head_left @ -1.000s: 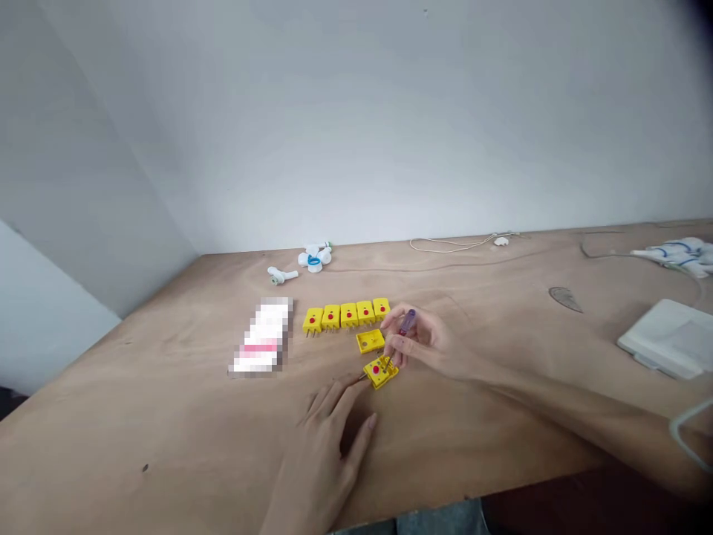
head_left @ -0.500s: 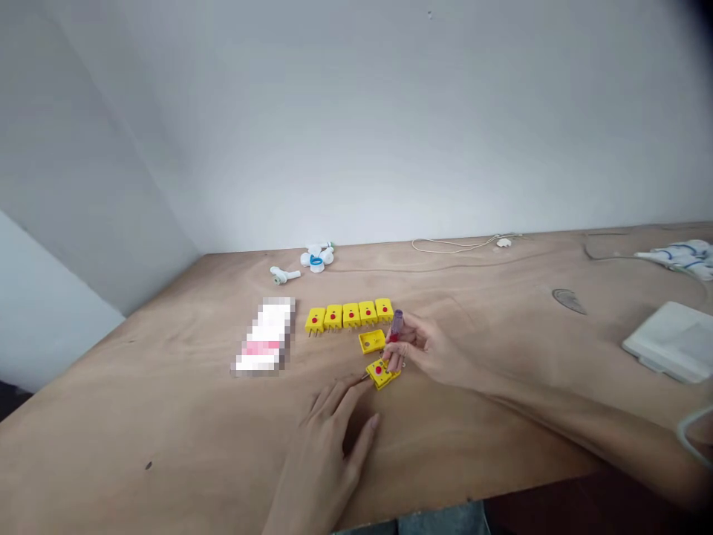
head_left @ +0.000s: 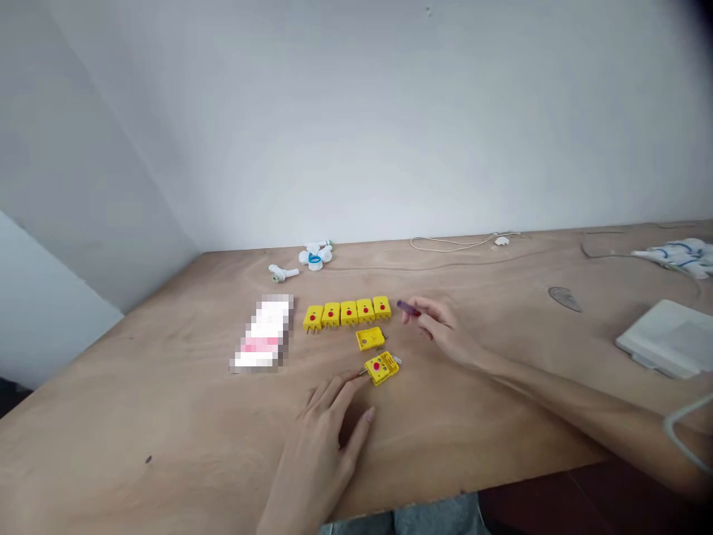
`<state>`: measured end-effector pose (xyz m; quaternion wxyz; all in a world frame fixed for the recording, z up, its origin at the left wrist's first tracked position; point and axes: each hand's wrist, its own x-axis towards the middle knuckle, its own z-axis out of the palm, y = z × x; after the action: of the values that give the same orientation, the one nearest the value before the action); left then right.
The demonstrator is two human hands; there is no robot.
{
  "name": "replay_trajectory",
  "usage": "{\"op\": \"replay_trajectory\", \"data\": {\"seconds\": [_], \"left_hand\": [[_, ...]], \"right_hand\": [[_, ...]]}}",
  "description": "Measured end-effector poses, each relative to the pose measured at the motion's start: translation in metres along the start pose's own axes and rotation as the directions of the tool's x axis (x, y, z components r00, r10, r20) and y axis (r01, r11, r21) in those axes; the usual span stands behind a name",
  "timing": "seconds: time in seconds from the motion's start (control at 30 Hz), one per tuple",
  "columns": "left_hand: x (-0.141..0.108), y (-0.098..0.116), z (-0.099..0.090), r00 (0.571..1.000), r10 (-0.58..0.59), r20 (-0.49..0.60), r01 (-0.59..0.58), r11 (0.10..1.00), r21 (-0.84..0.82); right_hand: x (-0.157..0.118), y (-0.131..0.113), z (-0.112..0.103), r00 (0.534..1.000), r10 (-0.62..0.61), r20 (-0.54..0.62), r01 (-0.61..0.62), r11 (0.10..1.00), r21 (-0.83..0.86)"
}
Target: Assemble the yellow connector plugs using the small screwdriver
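A yellow plastic connector body [head_left: 382, 368] sits on the light plywood counter [head_left: 167, 416], skewed at an angle, w/ a red dot on its face and thin metal bits poking out both ends. Just above it, a flat yellow plastic cover [head_left: 370, 339] lies on its own, near but not touching. The L hand [head_left: 328, 423] rests on the counter at lower centre, fingers [head_left: 339, 390] spread apart, not clamped on anything; the index tip is right by the connector's L end, maybe touching, can't tell for sure. The R hand [head_left: 440, 331] is up and to the right of the connector, fingers [head_left: 426, 306] pinched together on a purple-handled screwdriver [head_left: 406, 307], handle sticking out L toward the row; its tip is hidden in the hand.

Row of five yellow plastic plugs w/ red dots [head_left: 346, 314] stands side by side just above the cover, metal pins facing the person. L of the row: a white-and-pink package [head_left: 261, 334], pixelated, so no brand or label readable. Further back: white plastic fittings [head_left: 315, 256], thin white cable [head_left: 462, 241]. Far R: flat white plastic case [head_left: 665, 338]. No legible writing anywhere.
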<state>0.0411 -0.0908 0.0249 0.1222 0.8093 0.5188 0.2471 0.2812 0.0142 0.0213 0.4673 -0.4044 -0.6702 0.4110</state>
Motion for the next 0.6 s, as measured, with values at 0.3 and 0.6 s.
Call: {"op": "replay_trajectory", "data": {"seconds": [0.3,0.6], "left_hand": [[0.002,0.004,-0.010,0.999,-0.032,0.001,0.032,0.999,-0.023],[0.021,-0.006,0.006,0.996,-0.088,0.027,0.088,0.996,0.008]], "right_hand": [[0.000,0.016,0.004,0.996,0.011,0.087,-0.005,0.997,-0.074],[0.007,0.011,-0.003,0.980,-0.062,-0.190,0.054,0.997,-0.050]]}}
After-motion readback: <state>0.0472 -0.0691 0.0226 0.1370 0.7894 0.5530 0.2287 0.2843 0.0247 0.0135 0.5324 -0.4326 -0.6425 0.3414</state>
